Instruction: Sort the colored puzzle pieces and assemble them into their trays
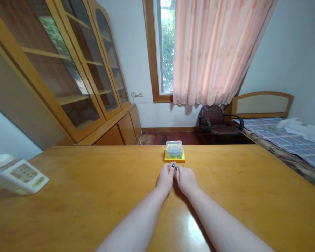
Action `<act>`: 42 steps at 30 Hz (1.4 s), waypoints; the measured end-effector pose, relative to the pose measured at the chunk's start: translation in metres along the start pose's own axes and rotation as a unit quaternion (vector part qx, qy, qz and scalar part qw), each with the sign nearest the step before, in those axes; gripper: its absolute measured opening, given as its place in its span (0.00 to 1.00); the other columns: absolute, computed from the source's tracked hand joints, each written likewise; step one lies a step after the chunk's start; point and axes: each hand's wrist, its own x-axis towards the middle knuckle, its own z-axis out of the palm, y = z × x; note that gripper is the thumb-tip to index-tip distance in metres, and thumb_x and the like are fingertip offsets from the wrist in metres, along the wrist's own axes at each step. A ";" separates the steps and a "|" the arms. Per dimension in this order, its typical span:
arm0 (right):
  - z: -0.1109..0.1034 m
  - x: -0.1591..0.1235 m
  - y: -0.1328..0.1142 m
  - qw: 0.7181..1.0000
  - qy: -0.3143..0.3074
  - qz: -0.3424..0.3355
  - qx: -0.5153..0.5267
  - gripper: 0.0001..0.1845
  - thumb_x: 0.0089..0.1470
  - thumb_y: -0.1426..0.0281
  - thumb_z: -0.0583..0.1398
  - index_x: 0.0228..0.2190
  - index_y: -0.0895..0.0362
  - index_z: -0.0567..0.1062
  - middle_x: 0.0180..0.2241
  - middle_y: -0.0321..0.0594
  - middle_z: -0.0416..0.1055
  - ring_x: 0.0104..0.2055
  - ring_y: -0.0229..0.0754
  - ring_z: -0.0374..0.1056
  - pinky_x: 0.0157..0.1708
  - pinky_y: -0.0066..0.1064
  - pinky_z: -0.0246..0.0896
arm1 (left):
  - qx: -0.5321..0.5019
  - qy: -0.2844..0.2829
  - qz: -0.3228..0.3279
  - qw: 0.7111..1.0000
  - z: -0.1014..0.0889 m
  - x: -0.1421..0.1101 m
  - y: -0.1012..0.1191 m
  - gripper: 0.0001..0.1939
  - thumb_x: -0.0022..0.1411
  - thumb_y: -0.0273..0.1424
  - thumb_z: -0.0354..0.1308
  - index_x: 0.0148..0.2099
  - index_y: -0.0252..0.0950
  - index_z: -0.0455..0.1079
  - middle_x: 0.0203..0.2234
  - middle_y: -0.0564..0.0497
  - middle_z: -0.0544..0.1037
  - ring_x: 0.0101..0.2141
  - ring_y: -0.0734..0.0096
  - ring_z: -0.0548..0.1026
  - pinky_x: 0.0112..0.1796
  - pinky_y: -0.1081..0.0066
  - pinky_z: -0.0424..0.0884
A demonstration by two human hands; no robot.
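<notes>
My left hand (165,177) and my right hand (186,178) meet over the middle of the wooden table (94,196). Both have their fingers pinched together around something small, pale and see-through (174,163); its kind is too small to make out. Just beyond my fingertips lies a flat yellow box or tray (168,160). On it stands a clear plastic case (174,144) with blue-green and yellowish contents that I cannot name.
A clear container with a white frame (25,176) stands at the table's left. Beyond are a glass-door cabinet (81,70), a pink curtain (212,52), a dark red office chair (219,120) and a bed (294,140) on the right.
</notes>
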 end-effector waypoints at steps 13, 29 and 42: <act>0.017 0.011 0.026 0.940 0.024 0.150 0.307 0.22 0.59 0.59 0.44 0.30 0.57 0.71 0.26 0.42 0.74 0.28 0.42 0.69 0.29 0.30 0.62 | -0.127 -0.064 0.055 0.988 -0.003 0.004 0.001 0.14 0.64 0.36 0.48 0.50 0.36 0.61 0.45 0.45 0.75 0.45 0.68 0.73 0.46 0.67 0.69; 0.029 0.016 0.017 0.775 -0.032 0.229 0.588 0.26 0.58 0.54 0.42 0.41 0.57 0.71 0.43 0.50 0.74 0.45 0.48 0.71 0.37 0.37 0.70 | 0.086 -0.085 0.160 0.980 -0.014 -0.005 0.015 0.28 0.61 0.31 0.51 0.62 0.39 0.50 0.58 0.45 0.60 0.58 0.64 0.58 0.58 0.62 0.54; 0.032 0.016 0.013 0.653 0.025 0.290 0.699 0.26 0.50 0.50 0.53 0.35 0.59 0.76 0.43 0.47 0.74 0.47 0.48 0.70 0.45 0.35 0.65 | 0.227 -0.163 0.253 0.926 -0.007 -0.004 0.015 0.31 0.60 0.26 0.50 0.64 0.40 0.47 0.62 0.47 0.56 0.61 0.63 0.52 0.60 0.52 0.48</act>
